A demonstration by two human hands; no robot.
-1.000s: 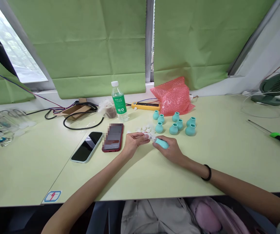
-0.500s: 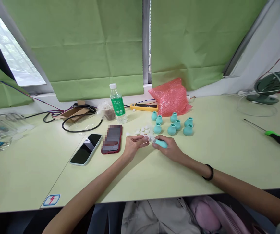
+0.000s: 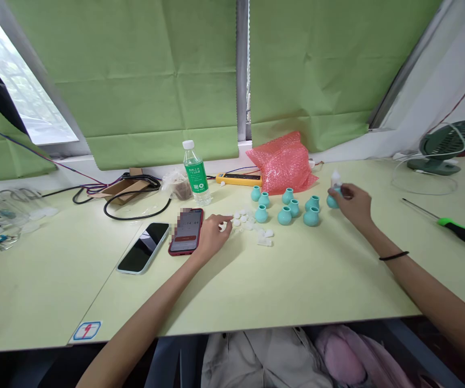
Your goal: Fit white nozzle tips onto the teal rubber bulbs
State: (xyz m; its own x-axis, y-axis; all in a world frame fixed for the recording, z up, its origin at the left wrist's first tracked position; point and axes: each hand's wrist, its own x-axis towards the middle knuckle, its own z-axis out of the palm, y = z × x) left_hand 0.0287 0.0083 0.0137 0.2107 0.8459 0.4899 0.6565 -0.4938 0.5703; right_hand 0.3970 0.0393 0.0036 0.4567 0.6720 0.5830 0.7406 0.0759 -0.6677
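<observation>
Off to the right, my right hand (image 3: 353,203) is closed on a teal rubber bulb (image 3: 333,200) with a translucent white nozzle (image 3: 335,177) on top, held upright beside the other bulbs. My left hand (image 3: 215,233) is at the left edge of a pile of small white plastic pieces (image 3: 243,217), its fingers bent but apart; I see nothing between them. Several teal bulbs (image 3: 284,215) with open necks stand in a group beyond the pile. A few larger white pieces (image 3: 264,242) lie nearer to me.
Two phones, one red-cased (image 3: 186,242) and one pale-cased (image 3: 143,249), lie left of my left hand. Behind stand a water bottle (image 3: 197,175), a yellow power strip (image 3: 238,179) and a pink bubble-wrap bag (image 3: 283,164). A screwdriver (image 3: 458,231) and a fan (image 3: 446,145) are at right.
My hands have separated. The right one has carried the teal bulb to the right, now with a nozzle on top; the left one has moved slightly left and up to the white pieces.
</observation>
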